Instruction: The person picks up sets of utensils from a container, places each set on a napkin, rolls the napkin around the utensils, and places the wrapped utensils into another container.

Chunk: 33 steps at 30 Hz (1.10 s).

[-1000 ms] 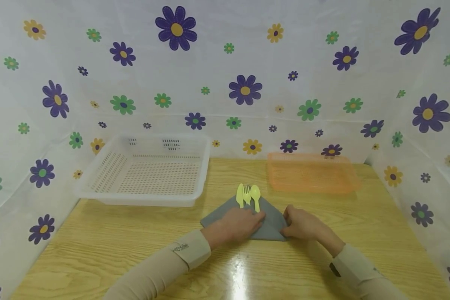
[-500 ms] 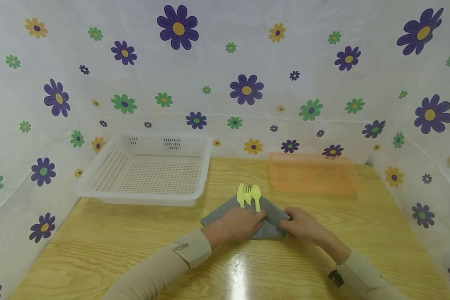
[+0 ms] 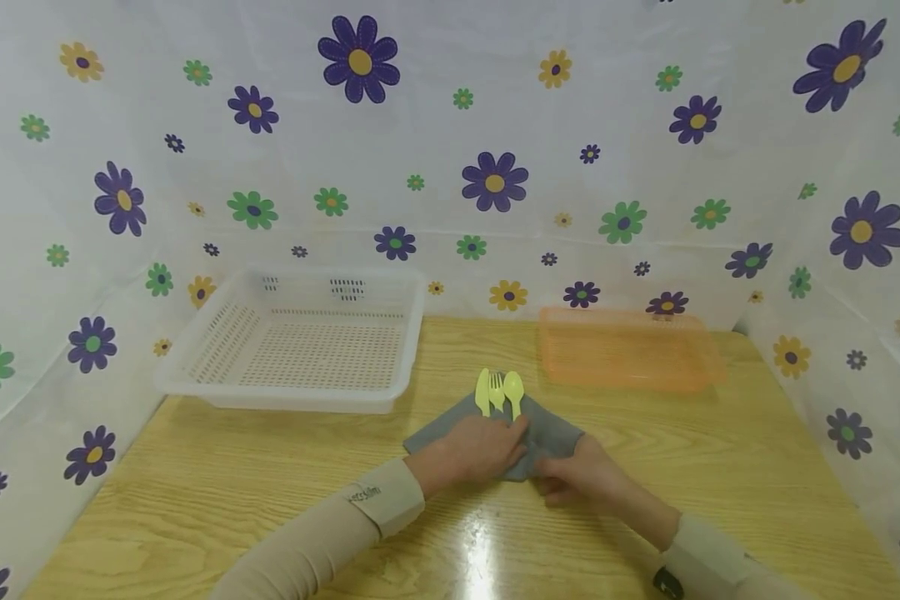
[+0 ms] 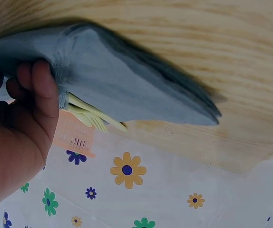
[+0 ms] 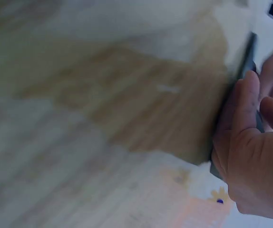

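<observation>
On the bench (image 3: 307, 467), the right hand (image 3: 588, 471) is gripping the right side of the gray napkin (image 3: 551, 427), and the left hand (image 3: 472, 450) is holding its middle with curled fingers. The folded napkin is resting between and beyond both hands. A yellow knife (image 3: 482, 392), fork (image 3: 497, 390) and spoon (image 3: 513, 386) are poking out near its far corner, side by side. Farther off, a white basket (image 3: 285, 396) is standing left, an orange basket (image 3: 630, 382) right; behind, a flowered sheet (image 3: 412, 125) is hanging.

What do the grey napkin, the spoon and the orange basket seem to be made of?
Grey napkin: matte cloth, probably, given its creases and soft layered folds.
Spoon: likely smooth plastic, judging by its even pale colour.
Orange basket: probably thin plastic, since it looks see-through and slotted.
</observation>
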Tool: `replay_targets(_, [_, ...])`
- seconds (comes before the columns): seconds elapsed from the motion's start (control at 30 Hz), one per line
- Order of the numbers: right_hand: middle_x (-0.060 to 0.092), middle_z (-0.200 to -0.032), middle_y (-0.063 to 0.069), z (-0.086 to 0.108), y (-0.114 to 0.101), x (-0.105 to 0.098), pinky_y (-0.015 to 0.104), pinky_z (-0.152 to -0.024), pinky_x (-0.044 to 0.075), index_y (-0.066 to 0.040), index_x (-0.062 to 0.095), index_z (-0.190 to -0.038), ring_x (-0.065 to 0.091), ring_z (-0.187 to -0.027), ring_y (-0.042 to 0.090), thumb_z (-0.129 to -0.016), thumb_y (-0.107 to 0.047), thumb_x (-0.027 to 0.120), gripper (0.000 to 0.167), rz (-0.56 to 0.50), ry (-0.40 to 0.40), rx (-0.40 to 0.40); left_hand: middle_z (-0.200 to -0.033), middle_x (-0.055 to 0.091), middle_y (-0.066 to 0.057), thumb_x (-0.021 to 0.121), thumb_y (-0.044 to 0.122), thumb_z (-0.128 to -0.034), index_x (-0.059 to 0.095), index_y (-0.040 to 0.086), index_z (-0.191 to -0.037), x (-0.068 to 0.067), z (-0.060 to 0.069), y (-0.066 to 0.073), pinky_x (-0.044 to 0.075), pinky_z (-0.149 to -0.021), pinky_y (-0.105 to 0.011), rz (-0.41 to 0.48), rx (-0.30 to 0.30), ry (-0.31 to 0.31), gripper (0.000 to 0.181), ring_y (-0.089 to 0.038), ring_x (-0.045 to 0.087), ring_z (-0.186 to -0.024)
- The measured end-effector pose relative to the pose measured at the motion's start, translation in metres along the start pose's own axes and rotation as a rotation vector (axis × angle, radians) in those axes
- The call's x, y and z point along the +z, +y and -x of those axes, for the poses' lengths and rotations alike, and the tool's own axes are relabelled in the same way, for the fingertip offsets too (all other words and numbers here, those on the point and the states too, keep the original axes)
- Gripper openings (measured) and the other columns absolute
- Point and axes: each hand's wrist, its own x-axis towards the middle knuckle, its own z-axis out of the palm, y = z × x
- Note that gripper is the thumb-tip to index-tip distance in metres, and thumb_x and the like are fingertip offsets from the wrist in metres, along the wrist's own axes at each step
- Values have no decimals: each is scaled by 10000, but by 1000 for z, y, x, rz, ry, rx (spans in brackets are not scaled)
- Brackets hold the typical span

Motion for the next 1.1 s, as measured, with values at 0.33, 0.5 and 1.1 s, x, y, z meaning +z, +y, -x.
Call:
replay_targets(0.33, [641, -552, 63, -1, 10, 15, 292, -477, 553, 93, 656, -763, 626, -447, 129, -832, -75, 646, 182, 18, 181, 69, -752, 588, 21, 407, 374, -1067, 486, 165, -1214, -1, -1, 0, 445, -486, -278, 30, 8, -25, 267, -98, 500, -540])
replay_targets(0.5, [643, -544, 60, -1, 14, 18, 268, -445, 533, 90, 673, -729, 612, -419, 119, -859, -99, 630, 234, -17, 214, 90, -730, 571, 28, 395, 372, -1071, 506, 192, -1150, -1, -1, -1, 440, -492, -278, 31, 17, -42, 225, -94, 498, -558])
replay_targets(1.1, [536, -547, 14, 0, 7, 10, 224, -404, 396, 7, 594, -746, 497, -429, 92, -821, -78, 685, 146, 474, 203, -161, -707, 581, 17, 420, 363, -1066, 510, 176, -1190, -3, -2, -1, 468, -514, -311, 50, 28, -43, 242, -111, 540, -562])
